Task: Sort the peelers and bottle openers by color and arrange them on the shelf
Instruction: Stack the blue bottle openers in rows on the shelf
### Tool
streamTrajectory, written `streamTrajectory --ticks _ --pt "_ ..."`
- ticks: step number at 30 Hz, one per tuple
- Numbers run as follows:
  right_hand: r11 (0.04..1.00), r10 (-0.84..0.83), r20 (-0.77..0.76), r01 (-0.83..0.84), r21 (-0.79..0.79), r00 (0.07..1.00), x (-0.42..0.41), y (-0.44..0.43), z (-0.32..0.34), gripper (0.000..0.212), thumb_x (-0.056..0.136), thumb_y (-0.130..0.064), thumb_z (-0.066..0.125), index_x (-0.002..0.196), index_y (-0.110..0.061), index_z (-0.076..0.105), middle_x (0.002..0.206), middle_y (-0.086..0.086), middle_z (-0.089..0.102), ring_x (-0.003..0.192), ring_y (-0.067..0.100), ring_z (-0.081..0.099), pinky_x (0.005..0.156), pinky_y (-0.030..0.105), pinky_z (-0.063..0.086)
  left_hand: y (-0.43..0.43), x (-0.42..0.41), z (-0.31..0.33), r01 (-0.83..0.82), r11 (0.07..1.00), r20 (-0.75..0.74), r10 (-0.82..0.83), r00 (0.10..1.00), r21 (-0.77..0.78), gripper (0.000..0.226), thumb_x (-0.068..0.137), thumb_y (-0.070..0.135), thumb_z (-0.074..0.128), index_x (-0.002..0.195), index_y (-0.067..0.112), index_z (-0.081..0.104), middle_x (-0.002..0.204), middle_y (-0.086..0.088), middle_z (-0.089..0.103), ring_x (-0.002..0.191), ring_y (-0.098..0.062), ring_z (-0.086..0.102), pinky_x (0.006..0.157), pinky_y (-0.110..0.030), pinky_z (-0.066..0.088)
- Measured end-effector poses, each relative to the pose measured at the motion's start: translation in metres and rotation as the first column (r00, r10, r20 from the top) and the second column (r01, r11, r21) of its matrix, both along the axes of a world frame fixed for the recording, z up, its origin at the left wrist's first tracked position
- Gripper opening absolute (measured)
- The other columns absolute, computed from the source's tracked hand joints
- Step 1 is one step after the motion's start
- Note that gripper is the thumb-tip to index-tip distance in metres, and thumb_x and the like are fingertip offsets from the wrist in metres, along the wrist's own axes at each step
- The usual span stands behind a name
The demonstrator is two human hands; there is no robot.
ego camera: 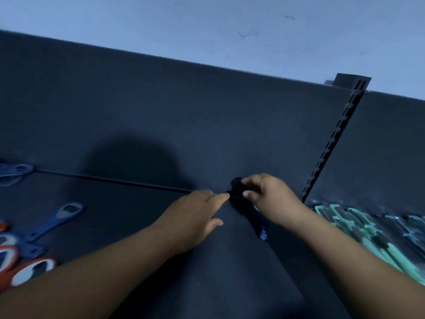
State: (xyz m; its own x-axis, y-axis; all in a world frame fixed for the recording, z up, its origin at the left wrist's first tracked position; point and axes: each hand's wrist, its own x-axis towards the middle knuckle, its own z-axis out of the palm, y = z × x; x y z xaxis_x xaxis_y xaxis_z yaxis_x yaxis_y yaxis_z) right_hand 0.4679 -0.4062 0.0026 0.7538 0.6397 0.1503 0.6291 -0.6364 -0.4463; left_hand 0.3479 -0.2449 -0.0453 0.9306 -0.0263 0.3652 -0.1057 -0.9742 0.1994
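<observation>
Both hands meet at the back of the dark shelf. The left hand lies flat, fingers straight. The right hand is curled over deep shadow, and whether it grips anything I cannot tell. A blue piece shows under its wrist. Blue bottle openers lie far left, red-and-white openers beside them, and teal peelers are piled right.

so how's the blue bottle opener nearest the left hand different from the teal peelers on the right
The blue bottle opener is blue, the teal peelers teal. The opener shows its whole outline; the peelers overlap in a heap. The opener lies left of the slotted upright, the peelers right of it. Both rest on the dark shelf.
</observation>
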Motion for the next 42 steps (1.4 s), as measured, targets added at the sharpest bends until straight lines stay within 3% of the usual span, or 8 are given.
streamTrajectory --ticks 6,14,22,27,34,37,39,42 --pt "0.969 0.244 0.139 -0.236 -0.071 0.96 -0.064 0.058 0.0 0.036 0.094 -0.023 0.057 0.13 -0.019 0.057 0.127 -0.002 0.056 0.12 0.017 0.051 0.102 0.025 0.039 0.072 -0.067 0.012 -0.199 0.976 0.034 0.196 0.98 0.092 0.062 0.094 0.047 0.048 0.147 0.023 0.03 0.129 0.001 0.047 0.119 -0.018 0.047 0.1 -0.029 0.038" --pt "0.899 0.434 0.035 -0.431 -0.074 0.9 -0.139 0.17 -0.025 0.038 0.094 -0.025 0.057 0.132 -0.02 0.055 0.131 -0.002 0.052 0.121 0.015 0.049 0.101 0.02 0.037 0.178 -0.175 0.012 -0.5 0.864 0.014 0.5 0.866 0.056 0.058 0.091 0.043 0.055 0.142 0.019 0.041 0.124 -0.004 0.051 0.117 -0.024 0.049 0.098 -0.035 0.04" --pt "0.851 0.491 -0.038 -0.489 -0.194 0.87 -0.181 0.256 -0.042 0.05 0.092 -0.02 0.059 0.14 -0.025 0.046 0.143 -0.008 0.042 0.13 0.018 0.038 0.109 0.02 0.028 0.271 -0.234 0.009 -0.65 0.757 -0.078 0.654 0.753 0.072 0.055 0.094 0.04 0.051 0.142 0.016 0.038 0.128 -0.009 0.048 0.118 -0.029 0.046 0.098 -0.038 0.04" --pt "0.879 0.432 -0.046 -0.432 -0.204 0.901 -0.192 0.289 -0.043 0.047 0.094 -0.017 0.057 0.139 -0.026 0.048 0.133 -0.007 0.048 0.125 0.017 0.035 0.095 0.01 0.021 0.321 -0.244 0.004 -0.66 0.748 -0.136 0.662 0.737 0.064 0.051 0.095 0.042 0.049 0.138 0.015 0.042 0.131 -0.009 0.049 0.121 -0.028 0.043 0.1 -0.04 0.041" --pt "0.932 0.184 -0.143 -0.219 -0.288 0.972 -0.199 0.311 -0.034 0.046 0.087 -0.033 0.066 0.129 -0.022 0.05 0.129 0.002 0.04 0.128 0.019 0.033 0.106 0.023 0.028 0.365 -0.216 -0.002 -0.613 0.779 -0.195 0.627 0.754 0.135 0.041 0.098 0.037 0.038 0.131 0.016 0.049 0.135 -0.008 0.051 0.124 -0.03 0.044 0.102 -0.039 0.036" --pt "0.974 0.037 -0.222 -0.085 -0.209 0.974 -0.202 0.309 -0.03 0.034 0.077 -0.032 0.075 0.099 -0.023 0.051 0.104 -0.001 0.055 0.098 0.016 0.052 0.082 0.027 0.044 0.371 -0.204 0.001 -0.612 0.768 -0.192 0.64 0.744 0.189 0.031 0.097 0.037 0.04 0.113 0.017 0.057 0.121 -0.007 0.058 0.115 -0.029 0.05 0.094 -0.039 0.037" --pt "0.988 -0.027 -0.288 -0.017 -0.151 0.957 -0.206 0.308 -0.03 0.035 0.075 -0.029 0.077 0.089 -0.02 0.046 0.085 -0.003 0.057 0.076 0.012 0.052 0.065 0.028 0.043 0.373 -0.2 0.003 -0.609 0.766 -0.146 0.639 0.755 0.205 0.026 0.093 0.037 0.049 0.106 0.02 0.062 0.114 -0.005 0.06 0.111 -0.027 0.052 0.089 -0.037 0.037" --pt "0.993 -0.04 -0.249 0.01 -0.121 0.968 -0.212 0.307 -0.032 0.029 0.08 -0.027 0.073 0.083 -0.019 0.045 0.075 -0.003 0.055 0.067 0.012 0.05 0.059 0.027 0.04 0.373 -0.197 0.005 -0.588 0.798 -0.108 0.601 0.792 0.129 0.019 0.086 0.028 0.059 0.103 0.025 0.066 0.108 -0.002 0.063 0.107 -0.024 0.055 0.086 -0.034 0.038"
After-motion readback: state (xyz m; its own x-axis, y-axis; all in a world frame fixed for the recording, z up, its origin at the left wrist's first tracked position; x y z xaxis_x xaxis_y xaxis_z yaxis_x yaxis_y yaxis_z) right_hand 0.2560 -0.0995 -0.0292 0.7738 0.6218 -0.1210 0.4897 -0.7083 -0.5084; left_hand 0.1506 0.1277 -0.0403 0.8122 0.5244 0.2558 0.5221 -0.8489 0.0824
